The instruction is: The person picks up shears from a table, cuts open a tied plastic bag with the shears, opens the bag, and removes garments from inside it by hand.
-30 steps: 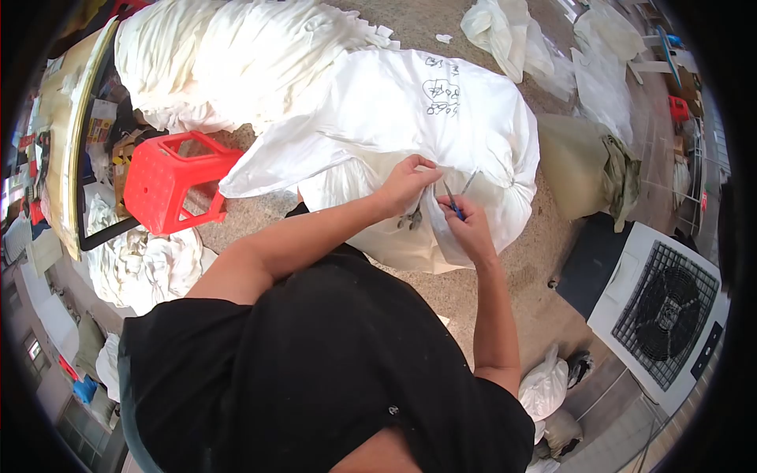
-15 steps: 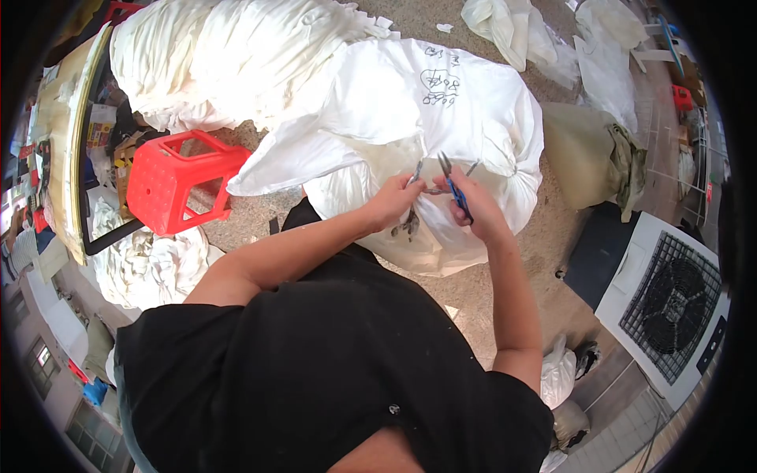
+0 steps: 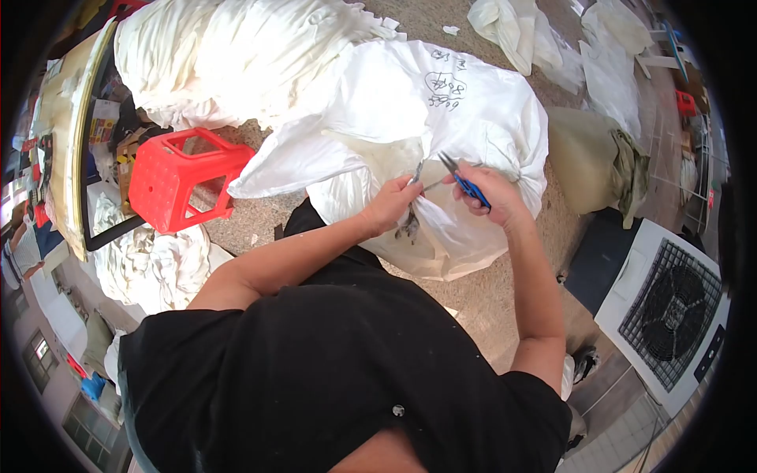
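My right hand is wrapped round blue-handled scissors, their dark blades pointing up and left. A thin grey strand runs between my two hands. With fingers pinched, my left hand grips a grey, stringy strip whose frayed end hangs below it. Both hands are over a large white sack with black handwriting on it. The sack's gathered folds lie beneath and around the strip.
A red plastic stool lies tipped at the left, near a heap of white cloth. More white cloth is piled at the top. To the right are a beige sack and a fan unit.
My right hand has moved right, away from my left hand, taking the scissors with it. The strand between the hands now shows stretched out. My left hand has hardly shifted.
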`<action>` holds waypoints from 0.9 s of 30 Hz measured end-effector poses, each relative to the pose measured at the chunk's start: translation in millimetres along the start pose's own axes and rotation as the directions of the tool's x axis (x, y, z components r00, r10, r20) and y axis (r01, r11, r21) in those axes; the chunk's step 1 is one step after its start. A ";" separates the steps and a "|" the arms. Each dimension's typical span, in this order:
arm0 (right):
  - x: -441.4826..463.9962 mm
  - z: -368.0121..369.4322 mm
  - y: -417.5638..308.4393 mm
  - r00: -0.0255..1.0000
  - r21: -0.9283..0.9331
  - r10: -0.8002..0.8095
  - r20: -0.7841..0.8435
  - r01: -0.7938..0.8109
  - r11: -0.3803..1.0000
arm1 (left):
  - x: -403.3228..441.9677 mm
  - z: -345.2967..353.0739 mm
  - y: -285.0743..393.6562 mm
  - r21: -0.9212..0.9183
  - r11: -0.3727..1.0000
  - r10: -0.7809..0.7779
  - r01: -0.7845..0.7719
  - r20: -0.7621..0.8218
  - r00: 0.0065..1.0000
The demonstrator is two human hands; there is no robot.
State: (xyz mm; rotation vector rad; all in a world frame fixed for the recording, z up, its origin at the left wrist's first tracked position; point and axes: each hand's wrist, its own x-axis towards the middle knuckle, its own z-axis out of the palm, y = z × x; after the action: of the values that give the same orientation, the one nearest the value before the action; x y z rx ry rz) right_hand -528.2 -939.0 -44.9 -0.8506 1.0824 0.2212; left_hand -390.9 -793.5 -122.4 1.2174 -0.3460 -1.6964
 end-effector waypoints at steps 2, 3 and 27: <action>1.8 -0.2 -2.4 0.999 -0.124 0.043 -0.004 -0.043 0.991 | -0.8 -0.4 1.8 0.029 0.999 0.022 -0.022 0.010 1.000; 3.0 0.3 -3.0 0.997 -0.176 0.071 -0.022 -0.074 0.982 | -1.1 -0.1 2.9 0.058 0.997 0.043 -0.044 0.023 0.999; 28.8 13.3 -8.4 0.997 -0.154 0.069 0.035 -0.063 0.986 | -0.8 -0.8 5.7 0.097 0.995 0.023 -0.029 0.059 0.998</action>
State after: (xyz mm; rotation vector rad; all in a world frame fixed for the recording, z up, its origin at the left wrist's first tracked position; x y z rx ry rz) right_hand -500.6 -942.1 -62.4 -0.9436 1.0671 0.3792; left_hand -387.1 -795.3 -118.3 1.2314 -0.4830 -1.7117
